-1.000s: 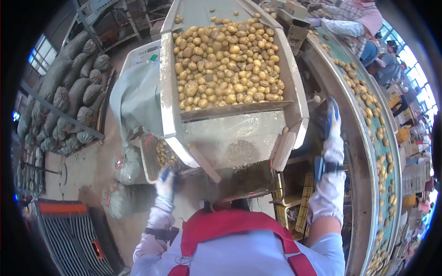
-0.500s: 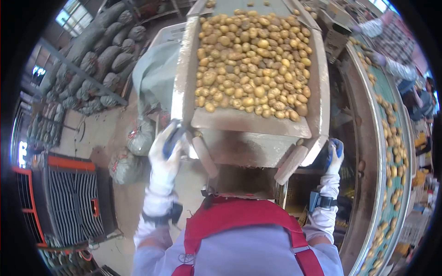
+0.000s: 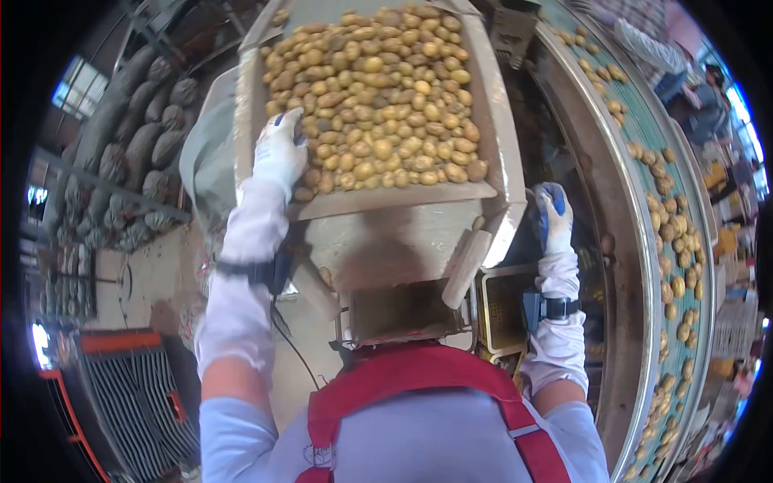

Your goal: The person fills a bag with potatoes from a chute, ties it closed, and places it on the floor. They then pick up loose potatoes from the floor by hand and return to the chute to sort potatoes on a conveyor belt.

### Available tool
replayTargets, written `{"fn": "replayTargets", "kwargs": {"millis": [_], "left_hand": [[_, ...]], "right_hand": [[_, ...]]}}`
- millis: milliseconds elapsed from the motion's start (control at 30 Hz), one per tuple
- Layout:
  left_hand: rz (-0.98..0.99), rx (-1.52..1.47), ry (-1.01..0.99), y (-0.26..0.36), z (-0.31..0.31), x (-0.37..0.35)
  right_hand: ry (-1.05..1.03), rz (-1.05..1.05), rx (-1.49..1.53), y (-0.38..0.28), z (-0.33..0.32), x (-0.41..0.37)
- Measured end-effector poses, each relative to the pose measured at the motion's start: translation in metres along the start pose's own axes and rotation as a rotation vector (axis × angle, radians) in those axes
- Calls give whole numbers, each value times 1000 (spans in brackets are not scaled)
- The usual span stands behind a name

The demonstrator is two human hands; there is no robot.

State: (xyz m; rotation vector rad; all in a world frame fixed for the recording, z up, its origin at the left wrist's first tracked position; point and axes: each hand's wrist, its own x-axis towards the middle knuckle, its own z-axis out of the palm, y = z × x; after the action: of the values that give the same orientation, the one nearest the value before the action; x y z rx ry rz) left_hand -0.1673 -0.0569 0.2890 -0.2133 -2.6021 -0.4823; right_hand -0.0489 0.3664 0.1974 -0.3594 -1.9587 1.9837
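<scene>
My left hand (image 3: 280,151), in a white glove with blue parts, reaches over the left wall of a metal hopper (image 3: 501,129). It touches the left side of a heap of potatoes (image 3: 378,105). Its thumb stands apart from the fingers, whose tips are partly hidden. Beside the hopper's right front corner is my right hand (image 3: 554,217), gloved in white and blue, its fingers curled in. Whatever lies inside those fingers is hidden. Both forearms wear dark straps with small devices.
On the right, a green conveyor belt (image 3: 662,211) carries more potatoes. A yellow crate (image 3: 501,310) stands below the hopper. Stuffed sacks (image 3: 153,145) are stacked at the left, behind a metal rail. Another person's sleeve (image 3: 651,44) shows at the upper right.
My left hand has moved up from the hopper's front left corner onto the potatoes. My right hand remains by the right front corner. The whole view has shifted.
</scene>
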Motion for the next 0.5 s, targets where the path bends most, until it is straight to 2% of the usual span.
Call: {"fn": "replayTargets", "kwargs": {"millis": [33, 67, 133, 167, 200, 233, 300, 333, 400, 433, 500], "left_hand": [[208, -195, 105, 38, -15, -16], [440, -279, 109, 78, -21, -30], [647, -415, -196, 133, 7, -73], [390, -564, -470, 159, 23, -98], [615, -187, -467, 170, 46, -110], [605, -275, -409, 172, 78, -117], [526, -196, -493, 161, 133, -123], [527, -195, -498, 163, 135, -122], [298, -117, -683, 167, 136, -121], [295, -117, -684, 170, 139, -122], [216, -620, -443, 173, 151, -125]], "right_hand": [[15, -14, -80, -6, 3, -3], [1, -38, -64, 1, 0, 2], [-2, -104, -61, 8, 0, 7], [-8, -27, -56, 10, -3, 9], [-6, -30, -94, 7, -2, 9], [-7, -33, -131, 4, 0, 9], [-11, 4, -113, 5, -1, 12], [-23, 24, -121, 2, -1, 11], [-32, 29, -130, 3, 0, 11], [-35, 30, -130, 4, 0, 12], [-32, 51, -114, 6, 0, 11]]}}
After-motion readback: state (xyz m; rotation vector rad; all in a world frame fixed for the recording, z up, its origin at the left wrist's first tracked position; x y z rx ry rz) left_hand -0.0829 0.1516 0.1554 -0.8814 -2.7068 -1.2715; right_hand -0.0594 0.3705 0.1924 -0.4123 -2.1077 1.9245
